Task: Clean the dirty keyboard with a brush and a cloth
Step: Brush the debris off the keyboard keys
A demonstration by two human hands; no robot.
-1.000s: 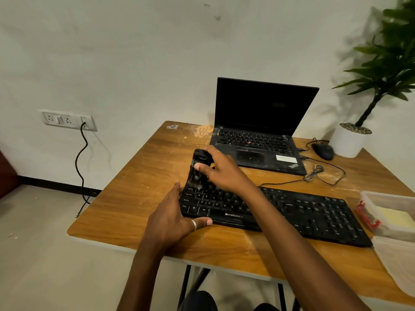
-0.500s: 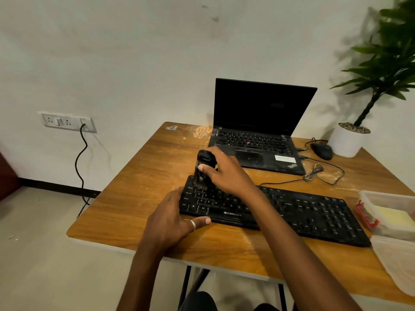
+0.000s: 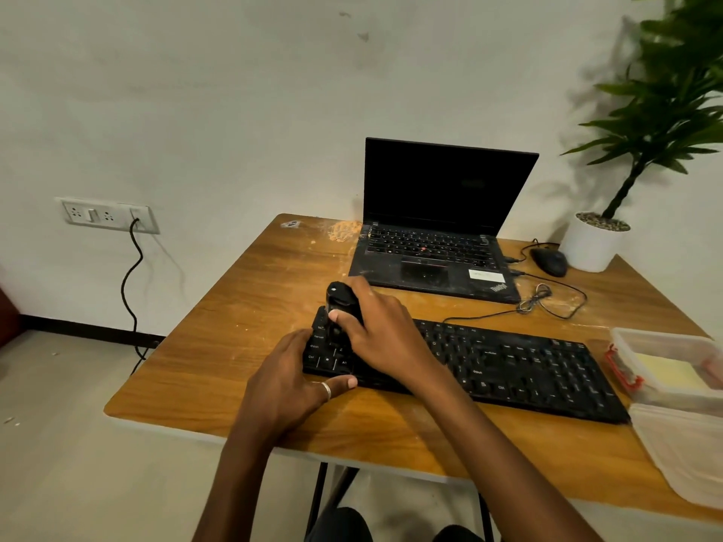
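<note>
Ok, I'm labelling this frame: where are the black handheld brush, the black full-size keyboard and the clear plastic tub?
Black handheld brush (image 3: 339,294): head view, its rounded top.
Black full-size keyboard (image 3: 528,369): head view, keys on its right half.
Clear plastic tub (image 3: 661,337): head view, its far rim.

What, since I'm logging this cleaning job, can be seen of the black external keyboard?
The keyboard is black, full-size, plastic-looking, with faint white key legends and a number pad at its right end. It lies flat on the wooden table before the laptop, its right end nearer the camera. A thin cable leaves its back edge. The left hand rests against its left front corner, thumb along the front edge. The right hand grips a black brush standing on the left-end keys.
</note>
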